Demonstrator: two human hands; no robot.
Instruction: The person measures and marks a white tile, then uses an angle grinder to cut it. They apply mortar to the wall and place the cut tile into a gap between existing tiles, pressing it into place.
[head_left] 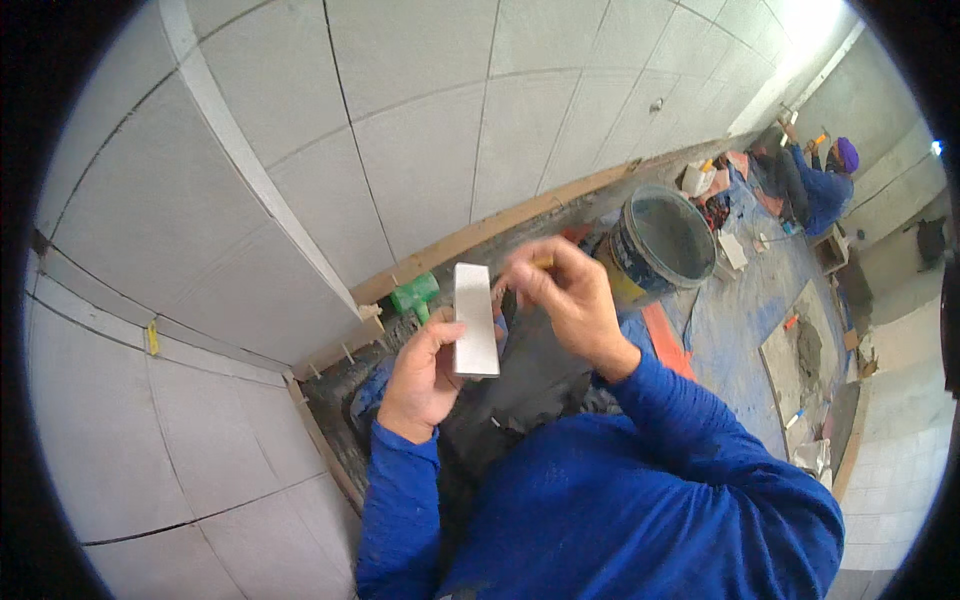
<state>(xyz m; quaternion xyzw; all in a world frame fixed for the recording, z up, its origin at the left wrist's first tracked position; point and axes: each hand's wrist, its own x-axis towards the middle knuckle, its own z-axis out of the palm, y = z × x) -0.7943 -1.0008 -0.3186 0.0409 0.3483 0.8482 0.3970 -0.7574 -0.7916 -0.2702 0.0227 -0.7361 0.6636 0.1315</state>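
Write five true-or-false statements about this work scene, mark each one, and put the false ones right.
1. The left hand holds a narrow white piece. True.
2. The large bucket stands to the left of both hands. False: the large bucket is to the right, beyond the right hand.
3. A co-worker with a purple head covering is at the far right. True.
4. The wearer's sleeves are red. False: the sleeves are blue.
5. A green object shows near the foot of the tiled wall. True.
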